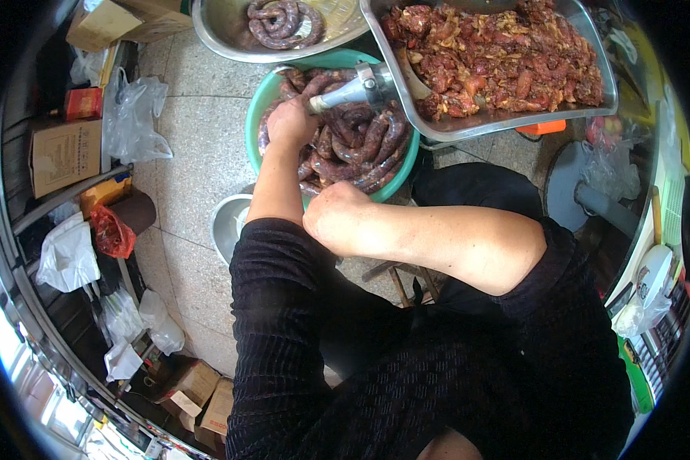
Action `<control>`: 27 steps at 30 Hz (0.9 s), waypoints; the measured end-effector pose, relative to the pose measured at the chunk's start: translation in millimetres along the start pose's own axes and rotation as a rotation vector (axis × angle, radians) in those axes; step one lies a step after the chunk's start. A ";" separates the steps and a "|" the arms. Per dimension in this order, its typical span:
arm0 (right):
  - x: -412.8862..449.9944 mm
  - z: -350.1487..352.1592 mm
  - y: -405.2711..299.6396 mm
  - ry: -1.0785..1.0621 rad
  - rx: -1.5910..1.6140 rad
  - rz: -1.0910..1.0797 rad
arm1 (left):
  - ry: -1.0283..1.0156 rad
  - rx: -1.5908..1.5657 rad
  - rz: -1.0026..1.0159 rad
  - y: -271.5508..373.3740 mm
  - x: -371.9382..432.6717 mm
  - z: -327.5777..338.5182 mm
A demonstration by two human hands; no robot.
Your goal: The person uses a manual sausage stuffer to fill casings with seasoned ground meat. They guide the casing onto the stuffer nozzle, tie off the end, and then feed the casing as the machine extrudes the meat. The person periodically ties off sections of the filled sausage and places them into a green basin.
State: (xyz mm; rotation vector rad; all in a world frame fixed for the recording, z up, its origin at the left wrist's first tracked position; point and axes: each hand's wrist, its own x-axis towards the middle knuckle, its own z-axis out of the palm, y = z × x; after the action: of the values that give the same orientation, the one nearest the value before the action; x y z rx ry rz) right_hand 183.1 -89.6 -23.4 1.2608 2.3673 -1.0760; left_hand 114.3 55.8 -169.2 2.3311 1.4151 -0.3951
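Observation:
A metal stuffing nozzle reaches in from the right over a green plastic basin. My left hand is curled at its tip, where a whitish bit of casing shows; the undersides of its fingers are hidden. Coils of dark filled sausage heap up in the basin. By the near rim, my right hand is bent inward in a loose fist. Its fingers face away from view, so what they hold cannot be told. Seasoned chopped meat fills a large steel hopper tray above right.
A steel bowl stands on the tiled floor, left of the basin. Behind lies a steel basin with a coiled sausage. Shelving with cardboard boxes and plastic bags lines the left. My knee is beside the hopper.

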 end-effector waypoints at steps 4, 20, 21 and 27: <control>0.7 -2.2 -0.2 -0.090 0.035 0.018 | -0.011 0.019 -0.010 -2.0 0.3 -0.4; 2.2 -3.8 -0.6 -0.074 0.013 0.018 | -0.011 0.128 0.016 -1.1 -1.3 -3.3; 2.6 -4.4 -0.9 -0.073 0.019 0.017 | -0.009 0.121 0.011 -1.3 -1.1 -2.5; 2.3 -3.0 -0.7 -0.074 0.020 0.025 | 0.013 0.131 0.031 0.8 -0.9 -1.1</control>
State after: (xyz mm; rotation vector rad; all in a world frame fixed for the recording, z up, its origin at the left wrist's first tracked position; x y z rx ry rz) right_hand 181.6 -86.3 -22.2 1.2318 2.2859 -1.1214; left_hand 114.6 55.4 -167.7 2.4602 1.3955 -0.4778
